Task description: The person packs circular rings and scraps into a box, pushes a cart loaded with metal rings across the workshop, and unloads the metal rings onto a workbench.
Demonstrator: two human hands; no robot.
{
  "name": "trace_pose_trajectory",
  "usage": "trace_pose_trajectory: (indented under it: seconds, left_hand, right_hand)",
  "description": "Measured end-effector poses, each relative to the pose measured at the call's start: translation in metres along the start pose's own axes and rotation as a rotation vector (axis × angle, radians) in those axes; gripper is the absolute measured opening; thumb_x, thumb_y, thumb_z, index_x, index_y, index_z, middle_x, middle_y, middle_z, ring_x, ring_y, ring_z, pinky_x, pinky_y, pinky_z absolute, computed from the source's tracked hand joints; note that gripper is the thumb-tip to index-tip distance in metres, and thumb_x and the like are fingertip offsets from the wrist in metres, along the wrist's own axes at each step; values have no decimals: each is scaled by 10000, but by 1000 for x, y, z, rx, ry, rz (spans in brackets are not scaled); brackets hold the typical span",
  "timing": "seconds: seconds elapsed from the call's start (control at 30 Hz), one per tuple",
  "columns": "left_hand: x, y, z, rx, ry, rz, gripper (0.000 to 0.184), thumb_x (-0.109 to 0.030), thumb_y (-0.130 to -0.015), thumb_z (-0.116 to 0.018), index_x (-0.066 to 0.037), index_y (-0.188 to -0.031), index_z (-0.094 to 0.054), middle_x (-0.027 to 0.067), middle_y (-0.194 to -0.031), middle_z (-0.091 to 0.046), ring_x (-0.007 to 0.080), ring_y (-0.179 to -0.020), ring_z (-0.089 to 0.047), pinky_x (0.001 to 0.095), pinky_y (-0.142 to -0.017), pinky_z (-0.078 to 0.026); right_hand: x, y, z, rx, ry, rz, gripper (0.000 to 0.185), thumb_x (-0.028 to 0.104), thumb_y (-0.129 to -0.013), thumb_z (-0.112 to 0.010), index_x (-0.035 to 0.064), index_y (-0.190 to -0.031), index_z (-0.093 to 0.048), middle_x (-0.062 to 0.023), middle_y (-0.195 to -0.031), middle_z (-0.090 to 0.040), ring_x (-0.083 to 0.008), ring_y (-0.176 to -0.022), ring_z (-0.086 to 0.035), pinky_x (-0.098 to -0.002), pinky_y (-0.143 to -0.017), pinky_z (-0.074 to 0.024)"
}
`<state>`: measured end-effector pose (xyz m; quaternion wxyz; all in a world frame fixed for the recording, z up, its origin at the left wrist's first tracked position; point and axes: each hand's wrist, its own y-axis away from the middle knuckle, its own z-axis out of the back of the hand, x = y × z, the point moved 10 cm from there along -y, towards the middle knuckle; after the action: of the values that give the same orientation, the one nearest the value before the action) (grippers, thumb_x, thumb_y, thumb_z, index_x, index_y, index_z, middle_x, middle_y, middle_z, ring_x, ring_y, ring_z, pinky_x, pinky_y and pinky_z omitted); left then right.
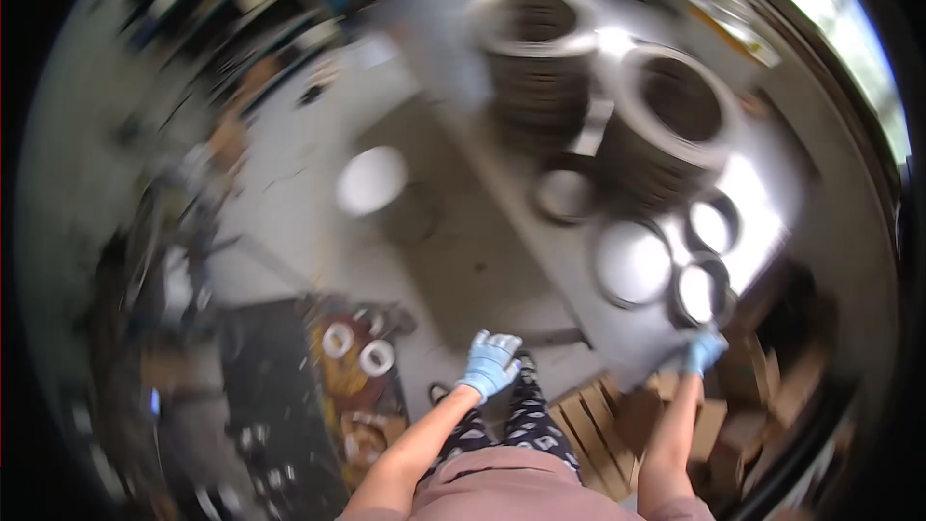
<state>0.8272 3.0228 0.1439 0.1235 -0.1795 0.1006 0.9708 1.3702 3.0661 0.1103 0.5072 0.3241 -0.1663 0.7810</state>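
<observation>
My left hand (pixel 491 365), in a light blue glove, hangs in front of my body above the floor, fingers apart and holding nothing. On the right, my right hand (pixel 705 352), gloved alike, is at the near edge of the metal table (pixel 579 275), by a dark ring (pixel 701 291); blur hides its fingers and any contact. Another small ring (pixel 712 224) and a larger ring (pixel 632 263) lie near it. Farther back, two tall stacks of rings (pixel 540 68) (pixel 666 125) stand on the table, with one more ring (pixel 565 193) before them.
Cardboard boxes (pixel 709 425) and a wooden pallet (pixel 593 425) are below the table at the right. A dark bench (pixel 270 367) with two white rings (pixel 376 358) is at the left. A white round object (pixel 372 180) stands farther off. Shelves line the upper left.
</observation>
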Motion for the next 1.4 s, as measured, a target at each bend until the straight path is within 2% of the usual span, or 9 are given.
trace_pose_trajectory:
  seconds: [0.13,0.4,0.57,0.7,0.8,0.9,1.03,1.3,1.4]
  left_hand:
    - [131,194,-7,-163,225,695,475,-365,-833,-629,-122,-1238,-583,124,-1250,-594,308,-1207,-521,504,-1094,-309]
    - [308,469,70,-863,250,1253,325,-266,-813,-690,-127,-1103,-646,133,-1113,-640,339,-1021,-616,437,-884,-501]
    - [484,568,137,-732,134,1366,459,-308,-825,-678,-123,-1232,-574,126,-1422,-470,343,-1288,-460,460,-1071,-374]
    - [559,723,167,-293,-39,2062,967,-556,-745,-689,-59,-1492,-328,162,-1543,-342,301,-1393,-369,444,-1128,-280]
    - [563,819,156,-339,97,2320,864,-514,-687,-738,-49,-1374,-494,177,-1472,-452,280,-1327,-469,414,-1090,-339]
    - [580,844,102,-233,562,2179,567,-446,-705,-718,-90,-1146,-687,148,-1201,-671,255,-1166,-619,392,-1049,-374]
    - [573,824,85,-395,118,2013,286,-253,-654,-707,-94,-892,-703,134,-930,-713,296,-916,-673,388,-836,-451]
    - [442,651,90,-452,75,1533,465,-298,-683,-721,-77,-1069,-586,123,-938,-636,288,-946,-617,468,-1085,-310]
    - [392,647,142,-828,33,1465,619,-382,-696,-733,-91,-1216,-567,125,-1055,-612,300,-1030,-575,494,-1082,-305]
  right_hand:
    - [101,148,-51,146,-117,623,288,197,-934,-607,-48,-1083,-579,-179,-1014,-619,-285,-904,-582,-373,-860,-486]
    - [209,690,-196,1566,-35,1278,227,95,-838,-664,27,-1050,-618,-150,-984,-664,-291,-912,-659,-369,-803,-520]
    - [205,961,-162,1640,307,1907,224,188,-841,-652,67,-1027,-626,-184,-986,-656,-380,-894,-642,-437,-788,-519]
    - [154,1083,-127,1894,382,1887,216,210,-859,-638,72,-1025,-633,-176,-985,-654,-373,-929,-638,-455,-821,-511]
    - [110,1132,-101,2080,449,1902,234,200,-877,-639,47,-1053,-652,-172,-946,-664,-347,-870,-650,-421,-776,-515]
    - [70,1153,-110,2189,643,1841,238,200,-873,-640,53,-1059,-657,-169,-951,-666,-346,-874,-654,-419,-780,-517]
    - [50,1176,-130,2290,622,1667,385,250,-853,-650,27,-1165,-618,-204,-1121,-658,-359,-1020,-642,-409,-891,-509]
    - [47,1191,-171,1931,671,1271,735,431,-755,-752,-8,-1287,-497,-231,-1148,-641,-393,-1027,-633,-429,-881,-509]
    - [70,1202,-140,1683,621,1698,786,479,-727,-770,-16,-1244,-446,-284,-1135,-582,-445,-976,-631,-456,-851,-523]
